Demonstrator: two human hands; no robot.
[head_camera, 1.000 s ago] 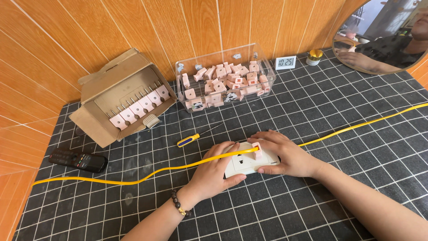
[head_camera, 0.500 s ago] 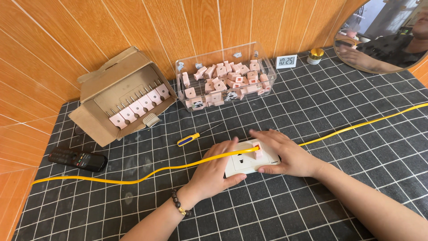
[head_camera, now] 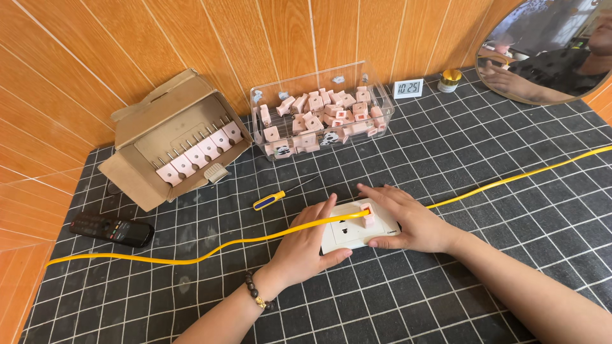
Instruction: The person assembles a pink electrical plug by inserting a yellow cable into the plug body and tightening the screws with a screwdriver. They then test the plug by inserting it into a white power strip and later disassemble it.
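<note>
I am looking down at a white socket plate (head_camera: pixel 347 234), a flat rectangular block of smooth plastic with rounded corners, lying face up on the black grid-lined mat (head_camera: pixel 446 159) near the middle of the table. A small pink plug (head_camera: pixel 366 213) is sitting at its upper edge, blocky and matte, and a yellow cable (head_camera: pixel 191 258) is running in from the far left, crossing over my left hand's knuckles and ending at that plug; a second yellow stretch is leading off from behind my right hand toward the right edge. My left hand (head_camera: pixel 306 245) is pressing on the plate's left end, fingers loosely spread and flat, thumb tucked against the near front edge, so the plate is pinned rather than gripped. My right hand (head_camera: pixel 411 223) is covering the plate's right end, fingers curled half closed, fingertips (head_camera: pixel 366 190) resting just beside the plug; I cannot tell whether they are pinching it. The plate is lying between my two hands, touching both. A yellow-and-blue screwdriver (head_camera: pixel 271 200) is lying just beyond my left hand, slim and glossy. Farther back, a clear plastic box (head_camera: pixel 382 95) is holding a heap of pink plugs, and an open cardboard box (head_camera: pixel 137 169) is showing a row of them.
</note>
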